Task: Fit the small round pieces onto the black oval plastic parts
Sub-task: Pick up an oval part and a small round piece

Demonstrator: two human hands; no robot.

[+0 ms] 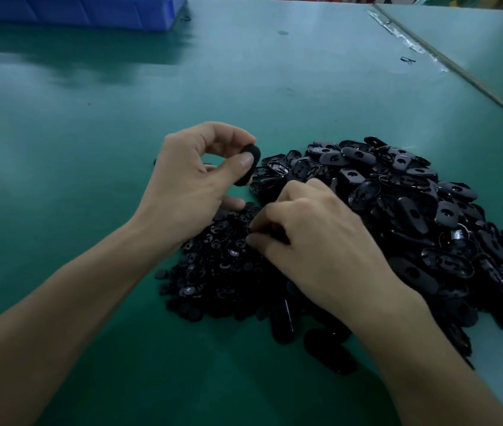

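Observation:
My left hand point(195, 179) holds one black oval part point(248, 166) upright between thumb and forefinger, just above the table. My right hand point(314, 238) is lowered onto the heap of small round pieces point(213, 272), its fingertips pinched together at the heap's top; whether a piece sits between them is hidden. A large pile of black oval parts point(413, 210) lies to the right, behind and under my right hand. Two or three oval parts point(330, 348) lie flat near my right wrist.
The green table mat point(90, 149) stretches left and ahead. A blue plastic bin point(75, 10) stands at the far left corner. A taped seam point(459, 72) runs diagonally at the right. A small black scrap point(407, 60) lies near it.

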